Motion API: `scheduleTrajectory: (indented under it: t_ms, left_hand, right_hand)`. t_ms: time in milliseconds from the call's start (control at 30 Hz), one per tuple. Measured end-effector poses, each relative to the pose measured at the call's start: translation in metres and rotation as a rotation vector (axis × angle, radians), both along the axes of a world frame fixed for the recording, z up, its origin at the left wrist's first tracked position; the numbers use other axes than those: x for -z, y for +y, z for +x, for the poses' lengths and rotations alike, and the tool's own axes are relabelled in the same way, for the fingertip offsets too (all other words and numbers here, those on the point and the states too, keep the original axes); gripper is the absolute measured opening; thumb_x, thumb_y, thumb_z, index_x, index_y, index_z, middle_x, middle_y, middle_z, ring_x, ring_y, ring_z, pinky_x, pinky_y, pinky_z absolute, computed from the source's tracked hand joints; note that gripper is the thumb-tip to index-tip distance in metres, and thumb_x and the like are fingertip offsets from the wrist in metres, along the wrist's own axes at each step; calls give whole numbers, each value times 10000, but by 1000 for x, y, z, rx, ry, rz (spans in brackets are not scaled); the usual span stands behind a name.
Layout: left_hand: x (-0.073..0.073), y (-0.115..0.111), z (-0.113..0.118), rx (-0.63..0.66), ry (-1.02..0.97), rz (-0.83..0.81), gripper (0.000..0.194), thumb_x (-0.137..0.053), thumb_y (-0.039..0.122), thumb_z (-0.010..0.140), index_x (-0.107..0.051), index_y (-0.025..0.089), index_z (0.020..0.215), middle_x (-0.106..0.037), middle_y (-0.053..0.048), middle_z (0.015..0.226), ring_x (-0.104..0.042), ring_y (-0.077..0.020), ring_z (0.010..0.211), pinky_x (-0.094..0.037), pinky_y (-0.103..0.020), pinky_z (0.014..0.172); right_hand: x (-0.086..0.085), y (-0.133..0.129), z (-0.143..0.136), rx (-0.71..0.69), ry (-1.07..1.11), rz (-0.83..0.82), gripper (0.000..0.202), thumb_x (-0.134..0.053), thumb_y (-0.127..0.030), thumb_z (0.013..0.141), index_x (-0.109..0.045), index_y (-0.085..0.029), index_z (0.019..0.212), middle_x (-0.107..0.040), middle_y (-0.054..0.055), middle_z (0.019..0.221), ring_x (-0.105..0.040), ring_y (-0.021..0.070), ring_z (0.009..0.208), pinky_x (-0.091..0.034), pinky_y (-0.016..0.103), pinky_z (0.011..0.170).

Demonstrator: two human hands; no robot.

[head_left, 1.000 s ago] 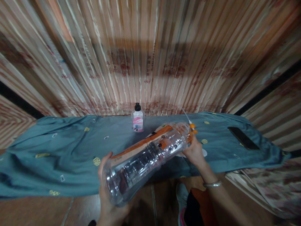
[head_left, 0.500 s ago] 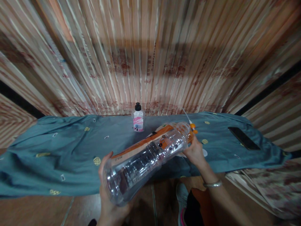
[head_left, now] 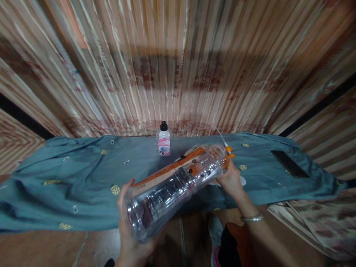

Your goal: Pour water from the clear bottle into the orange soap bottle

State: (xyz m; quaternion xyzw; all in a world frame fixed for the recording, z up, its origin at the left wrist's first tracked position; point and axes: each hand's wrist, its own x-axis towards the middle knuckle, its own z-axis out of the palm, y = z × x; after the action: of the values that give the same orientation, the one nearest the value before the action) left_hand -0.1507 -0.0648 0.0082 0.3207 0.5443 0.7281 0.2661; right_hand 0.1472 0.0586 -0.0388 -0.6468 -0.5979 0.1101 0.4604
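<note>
A large clear plastic bottle (head_left: 178,187) with an orange-and-cream label is held tilted above the cloth-covered table, its base toward me at lower left. My left hand (head_left: 129,226) wraps round the base end. At the neck end, my right hand (head_left: 231,177) grips the bottle; some of its fingers are hidden behind it. Orange parts (head_left: 229,151) and a thin white tube (head_left: 221,136) show at the neck, just past my right fingers. Behind the big bottle, a small clear bottle (head_left: 164,142) with a black cap and pink label stands upright.
The table (head_left: 83,167) wears a teal patterned cloth. A dark phone (head_left: 289,164) lies at its right. Part of a white object (head_left: 243,181) shows beside my right wrist. Pleated curtains (head_left: 178,74) hang behind, and black bars (head_left: 319,105) slope at both sides.
Almost nothing differs. Both hands keep their hold on the large bottle at the same tilt, and the whole view has shifted very slightly.
</note>
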Motion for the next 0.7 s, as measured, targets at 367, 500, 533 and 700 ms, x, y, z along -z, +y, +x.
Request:
scheduleTrajectory:
  t_ms: [367,500,533,700]
  left_hand:
    - [-16,-4,22,64,-151,-46,1049,-1027,166,430,-687,335,1408,-792,9,899,-752,-267,653,-659,-390,550]
    - [-17,-5,22,73,-116,-53,1060,-1041,194,445,-668,343,1426,-776,13,897,-740,-263,664,-647,-383,546]
    - [-16,-4,21,73,-134,-56,1055,-1035,190,462,-658,351,1434,-778,11,907,-738,-266,668,-648,-386,543]
    - [-19,-6,22,75,-151,-70,1068,-1044,166,445,-674,361,1428,-771,10,928,-729,-266,670,-659,-404,548]
  right_hand:
    - [7,2,3,-7,4,38,709,-807,-581,705,-682,-211,1296,-881,137,1053,-857,398,941,-697,504,829]
    - [7,2,3,-8,3,36,706,-821,-574,707,-683,-222,1304,-879,136,1082,-856,394,970,-693,491,848]
    - [7,2,3,-8,6,34,716,-821,-580,705,-683,-219,1308,-878,140,1086,-856,398,976,-694,496,854]
    - [5,2,2,2,16,16,743,-803,-610,694,-681,-204,1304,-875,157,1100,-854,412,1000,-698,528,880]
